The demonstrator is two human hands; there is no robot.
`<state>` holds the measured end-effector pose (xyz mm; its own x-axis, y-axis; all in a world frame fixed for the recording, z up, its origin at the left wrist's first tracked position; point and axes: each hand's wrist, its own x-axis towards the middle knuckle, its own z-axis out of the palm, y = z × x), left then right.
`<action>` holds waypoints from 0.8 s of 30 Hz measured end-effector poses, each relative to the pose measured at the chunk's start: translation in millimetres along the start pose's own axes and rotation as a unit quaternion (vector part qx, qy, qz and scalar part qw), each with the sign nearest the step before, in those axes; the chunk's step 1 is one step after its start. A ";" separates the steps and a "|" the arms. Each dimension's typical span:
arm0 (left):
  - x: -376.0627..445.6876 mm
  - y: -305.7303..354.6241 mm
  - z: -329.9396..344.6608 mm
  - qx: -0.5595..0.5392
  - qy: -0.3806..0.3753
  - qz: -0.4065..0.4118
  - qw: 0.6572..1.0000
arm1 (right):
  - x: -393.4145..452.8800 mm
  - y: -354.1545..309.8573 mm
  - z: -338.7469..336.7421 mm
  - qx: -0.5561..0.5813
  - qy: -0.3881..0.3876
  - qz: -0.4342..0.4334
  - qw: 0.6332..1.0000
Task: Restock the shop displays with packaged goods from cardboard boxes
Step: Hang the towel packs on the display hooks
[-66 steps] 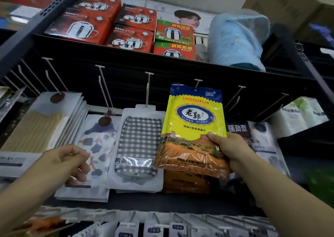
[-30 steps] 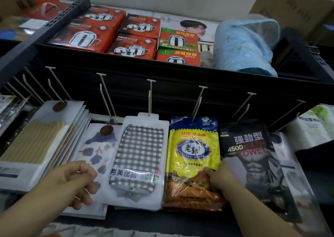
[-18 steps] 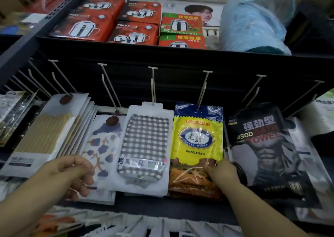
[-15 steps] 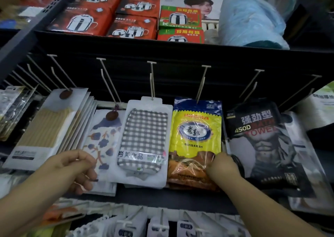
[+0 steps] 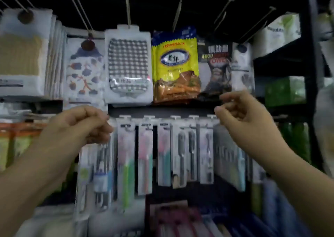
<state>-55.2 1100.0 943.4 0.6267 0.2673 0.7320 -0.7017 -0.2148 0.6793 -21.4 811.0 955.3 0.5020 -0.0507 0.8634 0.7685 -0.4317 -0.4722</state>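
The shiny yellow plastic packet with a blue top and an orange picture at the bottom (image 5: 175, 65) hangs on a thin metal hook (image 5: 179, 9) in the top row of the dark display rack (image 5: 310, 56). Neither hand touches it.

Just to its left hangs a white packet with a grey checked cloth inside (image 5: 128, 65), and their edges touch. Just to its right hangs a black packet with white and red letters (image 5: 216, 65), partly tucked behind the yellow one. Farther left is a white packet with little blue and red shapes (image 5: 85, 70), then a thick stack of white packs with a tan cloth (image 5: 23, 56) at the left edge of the rack.

Under the yellow packet runs a row of long clear packs with toothbrushes (image 5: 162, 151) (the picture is blurry, so small details are hard to see).

The right hand (image 5: 242, 117) is raised below the black packet, a little to the right of the yellow one. Its fingers are loosely curled and hold nothing. The left hand (image 5: 77, 126) is raised below the packet with shapes, in front of the left end of the toothbrush row. Its fingers are curled in too, and I cannot tell if it holds anything.

Green and white packs (image 5: 282, 90) sit on shelves at the right edge.
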 end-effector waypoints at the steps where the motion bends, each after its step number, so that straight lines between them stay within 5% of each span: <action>1: -18.2 -3.2 1.8 -0.004 -0.017 0.010 1.000 | -25.9 1.7 -5.2 0.027 -0.011 0.017 0.999; 7: -177.5 -73.2 49.6 -0.006 -0.181 -0.139 0.974 | -230.3 47.2 -55.5 -0.016 -0.055 0.201 0.978; 11: -309.7 -117.4 86.9 -0.027 -0.279 -0.296 0.913 | -372.0 82.6 -104.9 -0.076 -0.025 0.366 0.927; 18: -471.4 -197.4 142.4 0.006 -0.407 -0.504 0.762 | -539.4 125.0 -177.6 -0.205 -0.002 0.608 0.767; 24: -546.4 -252.9 186.9 0.069 -0.501 -0.551 0.664 | -631.6 133.6 -216.2 -0.227 0.045 0.732 0.641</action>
<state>-156.9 832.7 381.5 0.6941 -0.4105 -0.5914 0.3638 -0.5089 0.7802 -321.6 590.5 385.4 0.5121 -0.7440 -0.4292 -0.7047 -0.0783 -0.7052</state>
